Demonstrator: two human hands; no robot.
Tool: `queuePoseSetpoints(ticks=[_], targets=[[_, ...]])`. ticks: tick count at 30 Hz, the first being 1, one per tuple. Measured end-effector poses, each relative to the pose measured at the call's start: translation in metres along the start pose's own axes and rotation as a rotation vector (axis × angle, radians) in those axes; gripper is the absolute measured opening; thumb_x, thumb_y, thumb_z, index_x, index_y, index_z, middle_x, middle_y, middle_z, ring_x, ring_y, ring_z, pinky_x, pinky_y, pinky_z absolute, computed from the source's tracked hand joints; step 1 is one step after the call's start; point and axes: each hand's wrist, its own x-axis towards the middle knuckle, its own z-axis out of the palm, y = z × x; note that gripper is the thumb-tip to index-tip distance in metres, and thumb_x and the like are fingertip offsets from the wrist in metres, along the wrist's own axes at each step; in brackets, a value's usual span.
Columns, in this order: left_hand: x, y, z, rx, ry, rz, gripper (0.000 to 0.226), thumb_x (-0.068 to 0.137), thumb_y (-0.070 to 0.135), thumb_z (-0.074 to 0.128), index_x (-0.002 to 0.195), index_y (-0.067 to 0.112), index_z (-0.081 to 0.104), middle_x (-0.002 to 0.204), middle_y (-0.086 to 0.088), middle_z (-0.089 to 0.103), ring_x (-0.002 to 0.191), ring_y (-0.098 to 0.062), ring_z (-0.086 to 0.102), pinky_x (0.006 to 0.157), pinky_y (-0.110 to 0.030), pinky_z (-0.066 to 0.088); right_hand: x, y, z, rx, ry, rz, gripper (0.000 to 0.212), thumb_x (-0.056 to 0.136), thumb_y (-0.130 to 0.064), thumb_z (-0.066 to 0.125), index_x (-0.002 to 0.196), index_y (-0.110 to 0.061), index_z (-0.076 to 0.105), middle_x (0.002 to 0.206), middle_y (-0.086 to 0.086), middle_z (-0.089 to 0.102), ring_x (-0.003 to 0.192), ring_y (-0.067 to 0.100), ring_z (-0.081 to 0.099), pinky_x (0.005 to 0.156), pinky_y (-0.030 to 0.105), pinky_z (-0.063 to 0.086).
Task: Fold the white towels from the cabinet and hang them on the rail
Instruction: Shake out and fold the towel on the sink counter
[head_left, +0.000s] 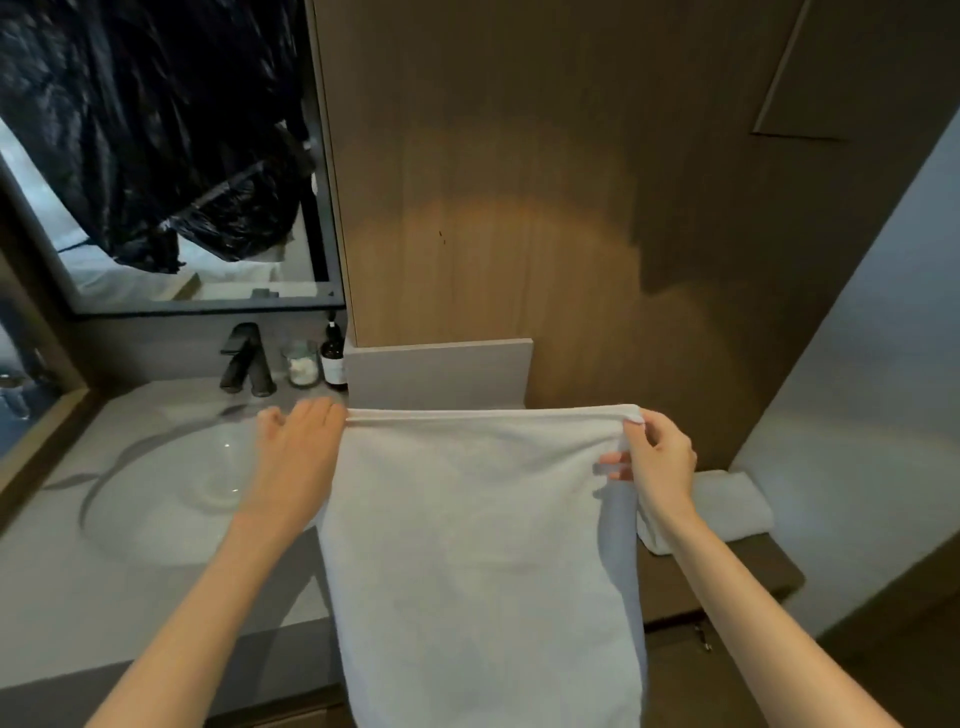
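A white towel (467, 545) hangs stretched out in front of me, its top edge held level and its length dropping out of the frame below. My left hand (298, 441) holds the top left corner, fingers mostly straight along the edge. At the top right corner my right hand (654, 457) pinches the cloth, with a fold of it bunched under the wrist. A second white towel (727, 504), folded, lies on the brown counter to the right, partly behind my right arm. No rail is visible.
A white basin (171, 493) is set in the grey vanity top at left, with a black tap (247, 358), a glass jar (302, 364) and a dark bottle (334, 353) behind it. A mirror (171, 156) hangs above. A wood panel wall (519, 208) faces me.
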Motion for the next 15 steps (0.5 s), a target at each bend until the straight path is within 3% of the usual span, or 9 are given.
queuePoseSetpoints(ticks=[2, 6, 8, 11, 15], targets=[[0.001, -0.004, 0.023, 0.016, -0.079, 0.038, 0.056, 0.032, -0.021, 0.074, 0.078, 0.008, 0.058, 0.069, -0.007, 0.052, 0.064, -0.028, 0.055, 0.064, -0.036, 0.017, 0.006, 0.02, 0.012, 0.033, -0.032, 0.1, 0.016, 0.1, -0.017, 0.052, 0.108, -0.012, 0.065, 0.091, 0.014, 0.068, 0.073, 0.025, 0.072, 0.069, 0.046, 0.061], [0.023, -0.014, 0.066, 0.022, -0.167, 0.067, 0.054, 0.03, -0.017, 0.078, 0.074, 0.008, 0.06, 0.067, -0.006, 0.055, 0.063, -0.027, 0.057, 0.063, -0.035, 0.017, 0.028, 0.047, 0.036, 0.015, -0.064, 0.144, 0.015, 0.098, -0.012, 0.052, 0.104, -0.01, 0.066, 0.09, 0.01, 0.069, 0.078, 0.019, 0.072, 0.08, 0.038, 0.059], [0.037, -0.017, 0.087, 0.072, -0.218, 0.065, 0.055, 0.031, -0.015, 0.079, 0.076, 0.009, 0.061, 0.071, -0.005, 0.057, 0.067, -0.026, 0.058, 0.065, -0.035, 0.02, 0.044, 0.055, 0.048, 0.009, -0.072, 0.158, 0.015, 0.098, -0.01, 0.053, 0.105, -0.008, 0.066, 0.088, 0.005, 0.068, 0.078, 0.015, 0.069, 0.075, 0.028, 0.059], [0.06, -0.017, 0.116, 0.087, -0.286, 0.028, 0.045, 0.057, -0.012, 0.069, 0.094, 0.012, 0.061, 0.09, -0.004, 0.059, 0.087, -0.025, 0.058, 0.072, -0.037, 0.026, 0.075, 0.065, 0.07, -0.002, -0.087, 0.179, 0.014, 0.097, -0.009, 0.054, 0.105, -0.008, 0.065, 0.087, 0.0, 0.066, 0.08, 0.014, 0.066, 0.066, 0.015, 0.056], [0.088, -0.021, 0.156, 0.122, -0.413, 0.023, 0.047, 0.074, -0.002, 0.063, 0.115, 0.019, 0.051, 0.112, 0.002, 0.054, 0.109, -0.019, 0.051, 0.083, -0.037, 0.03, 0.117, 0.086, 0.104, -0.079, -0.113, 0.23, 0.007, 0.096, -0.01, 0.058, 0.101, -0.012, 0.062, 0.083, -0.003, 0.064, 0.075, 0.009, 0.065, 0.057, 0.008, 0.052]])
